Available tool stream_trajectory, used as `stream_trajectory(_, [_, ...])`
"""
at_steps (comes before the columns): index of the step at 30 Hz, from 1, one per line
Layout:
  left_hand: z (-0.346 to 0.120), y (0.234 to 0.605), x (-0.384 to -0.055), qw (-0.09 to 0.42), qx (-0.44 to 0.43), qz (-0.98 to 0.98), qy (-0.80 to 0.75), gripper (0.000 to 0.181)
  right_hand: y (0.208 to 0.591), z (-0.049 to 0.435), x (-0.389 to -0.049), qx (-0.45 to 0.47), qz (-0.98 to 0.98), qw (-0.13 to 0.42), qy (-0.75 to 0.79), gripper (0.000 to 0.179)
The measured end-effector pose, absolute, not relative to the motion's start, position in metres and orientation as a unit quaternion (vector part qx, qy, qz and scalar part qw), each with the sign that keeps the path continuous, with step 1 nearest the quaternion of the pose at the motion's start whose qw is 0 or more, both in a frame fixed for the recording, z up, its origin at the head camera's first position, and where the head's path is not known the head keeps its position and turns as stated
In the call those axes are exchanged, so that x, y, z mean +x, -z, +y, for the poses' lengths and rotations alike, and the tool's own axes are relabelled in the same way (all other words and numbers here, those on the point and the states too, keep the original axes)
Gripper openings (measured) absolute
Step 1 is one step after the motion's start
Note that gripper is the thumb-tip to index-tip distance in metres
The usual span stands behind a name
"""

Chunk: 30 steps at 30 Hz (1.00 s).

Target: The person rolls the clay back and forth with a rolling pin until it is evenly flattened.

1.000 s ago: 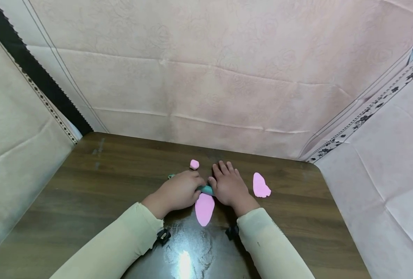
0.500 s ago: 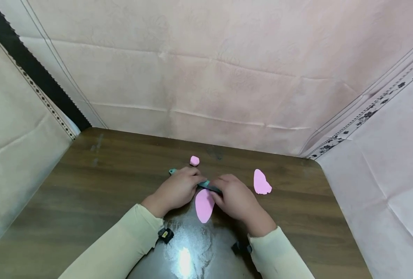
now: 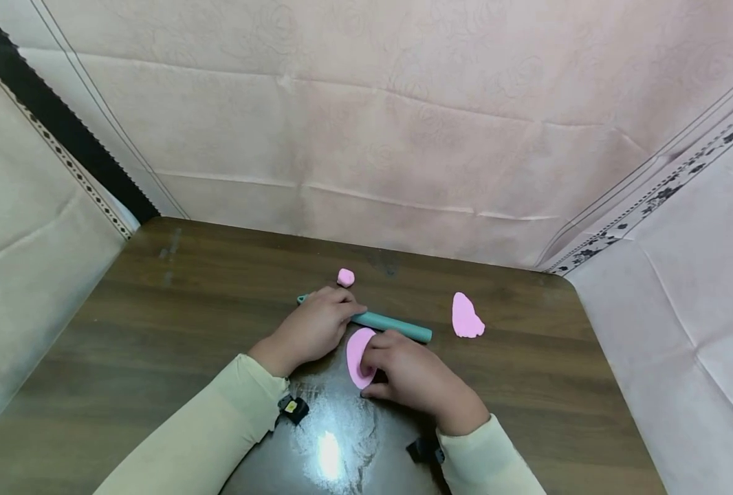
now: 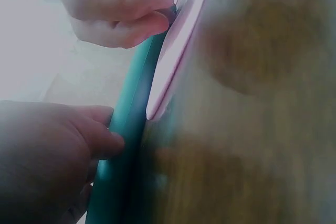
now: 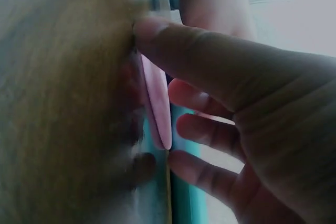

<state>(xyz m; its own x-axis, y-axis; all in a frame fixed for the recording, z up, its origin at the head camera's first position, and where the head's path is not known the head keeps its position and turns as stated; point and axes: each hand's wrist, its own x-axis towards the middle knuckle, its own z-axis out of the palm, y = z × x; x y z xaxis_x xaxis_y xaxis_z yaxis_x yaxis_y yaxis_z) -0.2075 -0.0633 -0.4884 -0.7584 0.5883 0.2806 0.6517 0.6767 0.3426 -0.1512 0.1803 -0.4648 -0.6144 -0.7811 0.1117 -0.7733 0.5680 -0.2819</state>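
A teal rolling pin [image 3: 397, 326] lies across the table beyond a flattened oval of pink modelling clay [image 3: 357, 350]. My left hand [image 3: 315, 323] grips the pin toward its left end, thumb and finger at its side in the left wrist view. My right hand [image 3: 412, 375] is over the right side of the clay oval, its bent fingers touching the clay. Its thumb [image 5: 168, 43] reaches the near end of the oval, apart from the fingers. In the head view, this hand hides part of the clay.
Beyond the pin sits a small pink clay lump [image 3: 345, 278]. An irregular flat pink piece [image 3: 465, 316] lies to the right. Pale cloth [image 3: 366, 137] hangs behind the brown wooden table [image 3: 187, 330] and along both sides. Light glares off the table's near part.
My right hand has let go of the rolling pin's right part and come nearer, onto the pink oval. The pin's right end now shows. My left hand keeps its hold.
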Motion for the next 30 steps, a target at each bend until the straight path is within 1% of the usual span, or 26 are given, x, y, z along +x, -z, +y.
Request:
stream_trajectory(12, [-0.063, 0.493, -0.205, 0.070, -0.337, -0.910, 0.228, 0.032, 0.476, 0.178, -0.152, -0.457, 0.878, -0.024, 0.141, 0.019])
stream_trajectory(21, [-0.065, 0.496, -0.206, 0.076, -0.332, -0.910, 0.237, 0.032, 0.480, 0.175, -0.152, -0.481, 0.866, -0.068, 0.122, 0.015])
stream_trajectory(26, [-0.066, 0.495, -0.205, 0.085, -0.333, -0.907, 0.242, 0.032, 0.478, 0.173, -0.151, -0.484, 0.864, -0.059, 0.124, 0.013])
stream_trajectory(30, [-0.066, 0.493, -0.204, 0.086, -0.333, -0.906, 0.247, 0.032, 0.476, 0.173, -0.150, -0.472, 0.872, -0.042, 0.120, 0.016])
